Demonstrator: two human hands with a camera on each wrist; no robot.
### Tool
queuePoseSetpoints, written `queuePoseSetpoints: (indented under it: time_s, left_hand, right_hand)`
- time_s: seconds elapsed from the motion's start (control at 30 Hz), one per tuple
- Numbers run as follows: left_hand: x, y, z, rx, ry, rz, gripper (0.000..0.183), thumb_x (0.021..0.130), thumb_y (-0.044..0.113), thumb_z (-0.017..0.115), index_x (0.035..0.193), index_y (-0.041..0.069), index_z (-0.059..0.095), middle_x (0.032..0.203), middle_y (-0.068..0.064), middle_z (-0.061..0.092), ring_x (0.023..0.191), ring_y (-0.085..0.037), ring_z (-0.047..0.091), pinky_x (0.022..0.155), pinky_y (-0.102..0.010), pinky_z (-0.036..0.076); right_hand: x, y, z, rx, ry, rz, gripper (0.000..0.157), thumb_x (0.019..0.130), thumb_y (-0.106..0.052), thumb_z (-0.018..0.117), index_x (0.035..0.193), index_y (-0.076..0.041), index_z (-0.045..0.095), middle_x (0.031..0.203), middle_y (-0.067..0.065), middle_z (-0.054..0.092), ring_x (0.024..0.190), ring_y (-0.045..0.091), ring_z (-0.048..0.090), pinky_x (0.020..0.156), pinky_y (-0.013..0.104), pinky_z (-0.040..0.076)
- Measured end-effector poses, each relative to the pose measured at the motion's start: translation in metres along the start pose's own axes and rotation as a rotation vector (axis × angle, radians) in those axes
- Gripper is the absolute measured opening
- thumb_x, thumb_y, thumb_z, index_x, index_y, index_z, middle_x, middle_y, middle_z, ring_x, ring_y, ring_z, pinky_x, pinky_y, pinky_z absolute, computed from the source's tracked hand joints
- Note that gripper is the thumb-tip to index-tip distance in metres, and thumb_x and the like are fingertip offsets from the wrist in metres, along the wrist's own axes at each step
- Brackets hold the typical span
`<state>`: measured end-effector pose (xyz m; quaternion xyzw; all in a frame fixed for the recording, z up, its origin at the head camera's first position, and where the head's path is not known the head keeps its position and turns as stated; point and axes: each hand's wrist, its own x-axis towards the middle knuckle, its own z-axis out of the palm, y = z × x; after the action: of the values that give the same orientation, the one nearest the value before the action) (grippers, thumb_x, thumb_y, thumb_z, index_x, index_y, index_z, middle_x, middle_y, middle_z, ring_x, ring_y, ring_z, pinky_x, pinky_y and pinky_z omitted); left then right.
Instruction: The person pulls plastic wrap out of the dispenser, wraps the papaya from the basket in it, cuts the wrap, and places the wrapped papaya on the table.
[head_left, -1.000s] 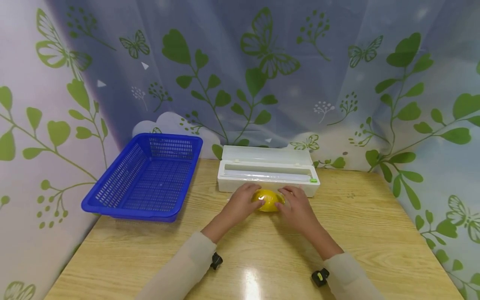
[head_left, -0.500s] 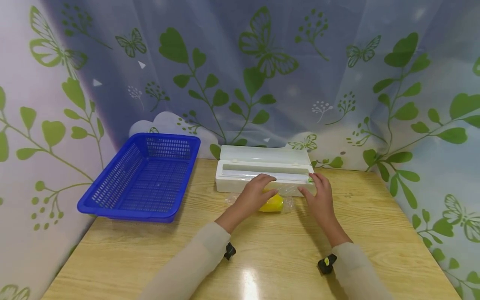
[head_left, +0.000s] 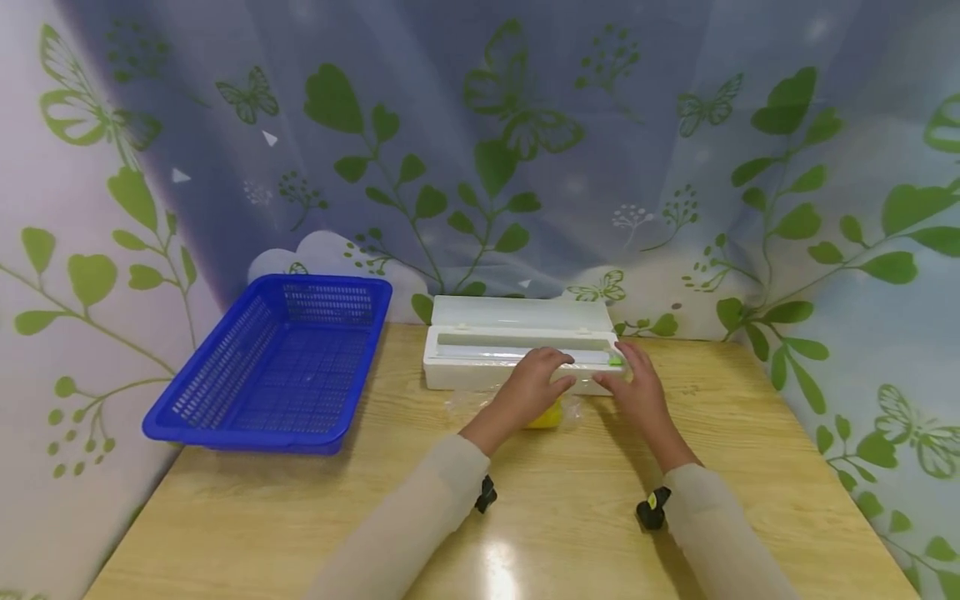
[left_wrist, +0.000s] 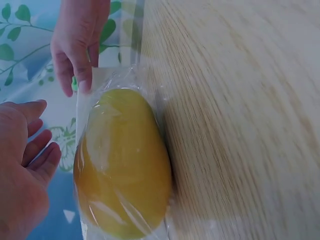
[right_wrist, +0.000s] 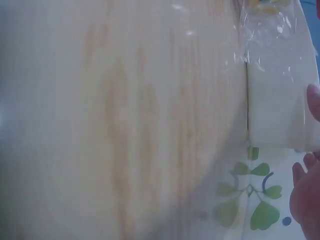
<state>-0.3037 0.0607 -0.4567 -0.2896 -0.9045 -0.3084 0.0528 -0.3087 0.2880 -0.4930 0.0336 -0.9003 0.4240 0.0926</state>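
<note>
A yellow mango lies on the table against the front of a white cling film box, wrapped in clear film. My left hand hovers over it, hiding most of it in the head view; its fingers are loosely bent and hold nothing in the left wrist view. My right hand grips the right end of the box, its thumb at the front and fingers round the corner. Between them shows the green slide cutter. Clear film spreads from the mango across the box front.
The box's lid stands raised at the back, and a white film roll lies inside. A blue plastic basket stands at the left. A printed curtain hangs close behind the wooden table.
Both hands have let go of the wrapped mango. My right hand has moved right to the box's end; my left hand has shifted right above the mango. The head view has turned slightly.
</note>
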Motion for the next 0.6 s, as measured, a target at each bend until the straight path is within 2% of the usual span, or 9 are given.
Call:
queuePoseSetpoints:
  time_s: [0.23,0.47,0.6]
  left_hand:
    - [0.019,0.008,0.011,0.003,0.003,0.045,0.036,0.102,0.032,0.06,0.133,0.013,0.064,0.136,-0.002,0.061,0.13,-0.02,0.054,0.111,-0.034,0.044]
    - [0.043,0.016,0.024,0.014,-0.031,0.04,0.037,0.102,0.031,0.061,0.134,0.013,0.064,0.135,-0.001,0.064,0.129,-0.017,0.056,0.11,-0.031,0.045]
    - [0.056,0.018,0.03,0.015,-0.052,0.038,0.033,0.103,0.029,0.059,0.133,0.014,0.066,0.132,-0.001,0.065,0.126,-0.016,0.058,0.108,-0.03,0.046]
  right_hand:
    - [0.004,0.012,-0.001,0.015,-0.021,-0.018,0.079,0.094,-0.042,0.07,0.157,-0.009,0.035,0.165,0.016,0.026,0.151,0.041,0.023,0.116,0.063,0.029]
    - [0.006,0.02,0.002,0.147,-0.015,-0.017,0.072,0.095,-0.028,0.071,0.156,-0.008,0.037,0.166,0.009,0.027,0.153,0.032,0.024,0.121,0.051,0.028]
    - [0.006,0.022,0.006,0.186,-0.002,-0.021,0.069,0.096,-0.026,0.069,0.156,-0.01,0.037,0.166,0.006,0.028,0.153,0.028,0.023,0.12,0.048,0.028]
